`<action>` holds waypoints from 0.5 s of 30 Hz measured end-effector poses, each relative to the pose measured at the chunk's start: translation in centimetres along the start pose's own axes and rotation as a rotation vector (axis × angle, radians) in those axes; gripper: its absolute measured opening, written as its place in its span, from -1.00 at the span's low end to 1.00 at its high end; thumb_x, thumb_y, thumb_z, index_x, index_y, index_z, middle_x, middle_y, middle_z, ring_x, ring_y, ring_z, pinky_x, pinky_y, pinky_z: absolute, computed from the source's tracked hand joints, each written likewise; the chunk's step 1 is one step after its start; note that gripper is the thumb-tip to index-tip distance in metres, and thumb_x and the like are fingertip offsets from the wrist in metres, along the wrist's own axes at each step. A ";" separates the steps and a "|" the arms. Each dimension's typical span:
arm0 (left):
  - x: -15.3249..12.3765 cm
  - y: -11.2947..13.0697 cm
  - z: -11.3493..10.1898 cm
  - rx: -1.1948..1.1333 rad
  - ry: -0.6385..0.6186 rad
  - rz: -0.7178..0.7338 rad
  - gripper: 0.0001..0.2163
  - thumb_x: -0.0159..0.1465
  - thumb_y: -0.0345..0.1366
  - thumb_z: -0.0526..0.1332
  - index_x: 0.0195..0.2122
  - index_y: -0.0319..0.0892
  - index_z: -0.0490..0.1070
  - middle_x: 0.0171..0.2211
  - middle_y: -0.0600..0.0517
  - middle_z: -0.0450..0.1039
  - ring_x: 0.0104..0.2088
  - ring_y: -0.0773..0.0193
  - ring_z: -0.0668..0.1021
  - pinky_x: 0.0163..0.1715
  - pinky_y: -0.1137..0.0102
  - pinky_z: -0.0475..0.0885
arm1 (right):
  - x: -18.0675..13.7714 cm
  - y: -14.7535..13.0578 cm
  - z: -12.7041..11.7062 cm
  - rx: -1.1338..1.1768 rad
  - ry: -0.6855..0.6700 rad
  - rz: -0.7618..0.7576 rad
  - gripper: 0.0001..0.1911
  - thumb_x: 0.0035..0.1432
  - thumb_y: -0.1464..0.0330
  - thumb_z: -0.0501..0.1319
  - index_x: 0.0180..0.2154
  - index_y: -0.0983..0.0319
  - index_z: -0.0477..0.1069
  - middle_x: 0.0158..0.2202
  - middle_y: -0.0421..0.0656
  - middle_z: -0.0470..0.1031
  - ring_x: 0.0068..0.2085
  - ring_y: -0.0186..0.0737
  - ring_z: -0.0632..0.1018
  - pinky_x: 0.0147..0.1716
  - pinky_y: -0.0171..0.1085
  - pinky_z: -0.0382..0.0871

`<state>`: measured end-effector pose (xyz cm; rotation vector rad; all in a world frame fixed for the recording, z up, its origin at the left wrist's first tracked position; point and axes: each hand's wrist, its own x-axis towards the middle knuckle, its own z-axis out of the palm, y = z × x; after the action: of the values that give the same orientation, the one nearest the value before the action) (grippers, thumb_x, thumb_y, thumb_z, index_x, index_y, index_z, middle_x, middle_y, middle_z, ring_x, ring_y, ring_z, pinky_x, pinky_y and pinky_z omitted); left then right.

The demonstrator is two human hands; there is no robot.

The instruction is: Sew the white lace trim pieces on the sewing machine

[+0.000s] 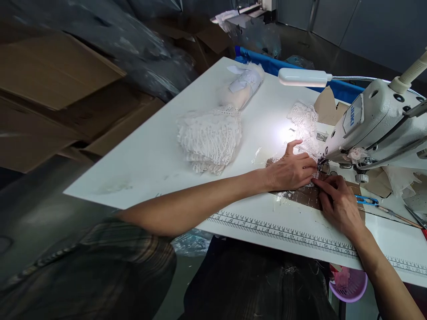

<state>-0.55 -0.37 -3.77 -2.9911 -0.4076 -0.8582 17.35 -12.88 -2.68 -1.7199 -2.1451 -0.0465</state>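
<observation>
My left hand (293, 171) lies palm down over the white lace (308, 133), just left of the sewing machine's needle area (322, 165). One finger is stretched out away from the others, and the rest press down by the presser foot. On the near side of the needle, my right hand (340, 202) is closed, with thumb and forefinger pinching the lace's edge. Most of the lace under both hands is hidden. Beneath them is a brown patch (308, 197) on the table, with shiny tape over part of it.
A stack of white lace pieces (210, 140) and a wrapped bundle (245, 84) lie left on the white table (150, 151). A lamp (303, 78) lights the machine (373, 120). Blue thread snips (366, 200) lie at right. Cardboard boxes (50, 71) stand left; a purple basket (350, 286) sits below.
</observation>
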 end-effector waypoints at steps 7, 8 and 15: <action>0.2 -0.2 0.0 -0.034 -0.005 0.017 -0.71 0.44 -0.33 0.03 -0.25 -0.07 0.56 -0.18 0.10 0.59 -0.23 0.29 0.55 0.27 -0.06 -0.04 | 0.1 -0.1 -0.3 -0.024 -0.018 -0.007 -0.62 0.28 0.41 0.05 0.02 0.10 0.53 -0.21 -0.06 0.40 -0.26 -0.17 0.47 -0.30 -0.18 0.41; 0.2 -0.3 0.0 -0.026 0.001 0.018 -0.71 0.45 -0.33 0.02 -0.24 -0.07 0.56 -0.17 0.10 0.59 -0.24 0.29 0.55 0.27 -0.04 -0.03 | 0.1 -0.1 -0.2 -0.037 -0.015 -0.006 -0.62 0.28 0.41 0.05 0.02 0.10 0.53 -0.21 -0.06 0.39 -0.27 -0.18 0.46 -0.31 -0.18 0.41; 0.3 -0.2 0.2 -0.009 -0.019 -0.046 -0.72 0.47 -0.33 0.02 -0.20 -0.08 0.55 -0.12 0.09 0.57 -0.23 0.31 0.53 0.25 0.02 -0.01 | 0.4 -0.1 -0.2 -0.125 -0.063 0.025 -0.58 0.27 0.40 0.04 0.09 0.11 0.48 -0.19 -0.03 0.36 -0.33 -0.21 0.44 -0.43 -0.24 0.41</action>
<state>-0.28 -0.07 -3.81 -3.0111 -0.4759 -0.8383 17.19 -12.58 -2.33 -1.8399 -2.2081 -0.1235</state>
